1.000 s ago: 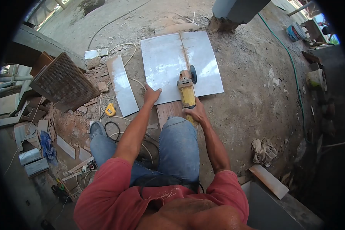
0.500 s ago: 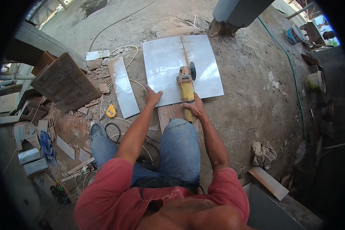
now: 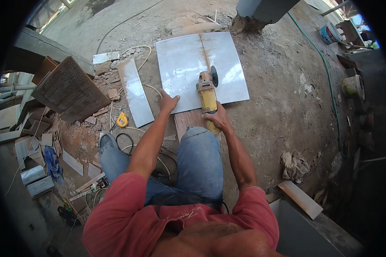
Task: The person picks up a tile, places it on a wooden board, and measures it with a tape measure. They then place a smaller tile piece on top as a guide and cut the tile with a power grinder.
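A large pale glossy tile [image 3: 180,64] lies on the dusty ground, with a brown dusty line running from its far edge toward the grinder. My right hand [image 3: 218,118] is wrapped round the rear of a yellow angle grinder [image 3: 209,99], whose dark disc [image 3: 214,76] stands upright at that line. At the tile's near left corner rests my left hand [image 3: 170,103], thumb apart from the fingers, pressing on the edge. A reddish board [image 3: 187,123] shows under the tile's near edge, in front of my knee.
Left of the tile lie a narrow tile strip [image 3: 135,92], a yellow tape measure [image 3: 122,120], cables and a perforated brown panel [image 3: 73,90]. Beyond stands a pillar [image 3: 263,9]. At the right are a green hose [image 3: 326,70], a bucket [image 3: 330,33] and a crumpled cloth [image 3: 294,165].
The whole scene sits slightly higher in the view. My hands keep the same places on the tile and the grinder, and the disc stays at about the same point along the line.
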Demonstrator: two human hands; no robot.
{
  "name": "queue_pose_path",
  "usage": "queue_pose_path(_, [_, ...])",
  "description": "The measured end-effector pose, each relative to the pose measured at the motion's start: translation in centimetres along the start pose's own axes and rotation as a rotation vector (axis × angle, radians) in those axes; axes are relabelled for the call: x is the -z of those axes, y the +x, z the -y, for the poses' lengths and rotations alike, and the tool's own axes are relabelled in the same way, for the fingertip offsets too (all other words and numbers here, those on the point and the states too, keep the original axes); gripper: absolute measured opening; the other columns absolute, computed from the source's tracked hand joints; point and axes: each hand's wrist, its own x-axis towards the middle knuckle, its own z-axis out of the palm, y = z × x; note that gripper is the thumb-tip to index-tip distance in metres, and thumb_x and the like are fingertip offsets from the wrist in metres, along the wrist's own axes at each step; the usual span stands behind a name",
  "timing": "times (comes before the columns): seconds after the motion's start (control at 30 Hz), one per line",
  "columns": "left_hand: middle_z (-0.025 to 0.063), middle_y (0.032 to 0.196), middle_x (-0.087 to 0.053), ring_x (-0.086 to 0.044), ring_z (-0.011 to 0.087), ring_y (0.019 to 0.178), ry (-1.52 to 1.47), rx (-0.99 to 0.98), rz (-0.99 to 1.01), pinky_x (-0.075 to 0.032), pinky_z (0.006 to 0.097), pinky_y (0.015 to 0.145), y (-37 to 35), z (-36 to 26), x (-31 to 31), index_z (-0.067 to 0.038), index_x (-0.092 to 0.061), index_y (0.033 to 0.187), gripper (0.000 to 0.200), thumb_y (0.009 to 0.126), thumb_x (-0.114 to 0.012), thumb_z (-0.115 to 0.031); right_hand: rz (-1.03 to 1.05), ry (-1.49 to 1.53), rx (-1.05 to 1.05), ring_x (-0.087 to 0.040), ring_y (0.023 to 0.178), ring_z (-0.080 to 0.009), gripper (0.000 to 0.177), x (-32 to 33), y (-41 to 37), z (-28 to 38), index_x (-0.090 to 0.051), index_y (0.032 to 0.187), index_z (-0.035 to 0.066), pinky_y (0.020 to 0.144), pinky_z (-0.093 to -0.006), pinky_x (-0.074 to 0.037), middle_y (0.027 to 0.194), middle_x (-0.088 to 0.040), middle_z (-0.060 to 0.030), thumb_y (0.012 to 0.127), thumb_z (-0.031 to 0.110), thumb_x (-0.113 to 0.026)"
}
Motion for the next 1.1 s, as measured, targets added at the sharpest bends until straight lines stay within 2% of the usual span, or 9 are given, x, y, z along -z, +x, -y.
queue_pose_path(0.1, [0.0333,0.121,-0.049,-0.051,0.0424,0.111,0.011,-0.017,-0.023,-0.041,0.0422,0.094,0.1,0.1,-0.2,0.006,-0.006,0.140,0.102,0.072,-0.068,-0.038,-0.004,0.074,-0.004,-0.058,0.097,-0.0274,0.072,-0.2,-3.1,-1.1,-0.048,0.119,-0.002,0.086,-0.0360,-0.045,0.108,-0.059,-0.0169,0.057,0.024,-0.074])
queue_pose_path(0.23, [0.0333,0.122,-0.048,-0.051,0.0425,0.112,-0.017,-0.018,-0.016,-0.040,0.0423,0.095,0.2,0.2,-0.2,0.006,-0.006,0.140,0.102,0.072,-0.069,-0.037,0.025,0.070,-0.097,-0.058,0.097,-0.0266,0.077,0.1,-6.4,-1.0,-0.046,0.121,-0.003,0.086,-0.0362,-0.044,0.107,-0.059,-0.0170,0.056,0.026,-0.075])
queue_pose_path(0.4, [0.0336,0.123,-0.047,-0.050,0.0429,0.113,-0.021,-0.022,-0.025,-0.040,0.0422,0.096,0.3,0.2,-0.2,0.005,-0.005,0.140,0.102,0.072,-0.069,-0.037,-0.019,0.042,-0.108,-0.058,0.099,-0.0270,0.077,-0.4,-8.1,-2.6,-0.047,0.121,-0.003,0.087,-0.0368,-0.044,0.109,-0.059,-0.0174,0.056,0.027,-0.075])
queue_pose_path(0.57, [0.0336,0.123,-0.047,-0.050,0.0430,0.112,-0.023,-0.020,-0.036,-0.040,0.0426,0.096,-0.1,-0.1,0.0,0.005,-0.005,0.141,0.102,0.073,-0.069,-0.036,0.000,0.067,-0.110,-0.058,0.100,-0.0277,0.076,-0.3,-5.5,-2.3,-0.047,0.121,-0.001,0.088,-0.0367,-0.044,0.110,-0.059,-0.0173,0.056,0.027,-0.075])
queue_pose_path(0.7, [0.0334,0.122,-0.048,-0.051,0.0429,0.111,-0.020,-0.029,-0.035,-0.040,0.0426,0.095,0.1,0.0,-0.1,0.005,-0.004,0.141,0.103,0.072,-0.068,-0.037,0.001,0.079,-0.009,-0.058,0.098,-0.0275,0.073,-0.3,-3.1,-1.0,-0.047,0.121,0.000,0.087,-0.0353,-0.044,0.108,-0.059,-0.0165,0.057,0.024,-0.074])
queue_pose_path(0.87, [0.0327,0.121,-0.049,-0.052,0.0428,0.110,0.010,-0.016,-0.026,-0.041,0.0424,0.094,0.3,0.2,-0.3,0.005,-0.003,0.141,0.104,0.073,-0.068,-0.040,0.022,0.053,-0.013,-0.058,0.098,-0.0275,0.072,0.1,-4.4,-1.2,-0.048,0.120,-0.001,0.087,-0.0358,-0.045,0.105,-0.060,-0.0163,0.057,0.024,-0.073])
queue_pose_path(1.1, [0.0329,0.121,-0.049,-0.051,0.0426,0.111,-0.011,-0.023,-0.026,-0.041,0.0421,0.095,0.5,0.3,-0.4,0.005,-0.001,0.141,0.105,0.073,-0.068,-0.039,0.017,-0.019,-0.179,-0.057,0.102,-0.0286,0.084,0.3,-9.9,-2.9,-0.046,0.122,-0.002,0.088,-0.0380,-0.044,0.113,-0.057,-0.0184,0.056,0.039,-0.080])
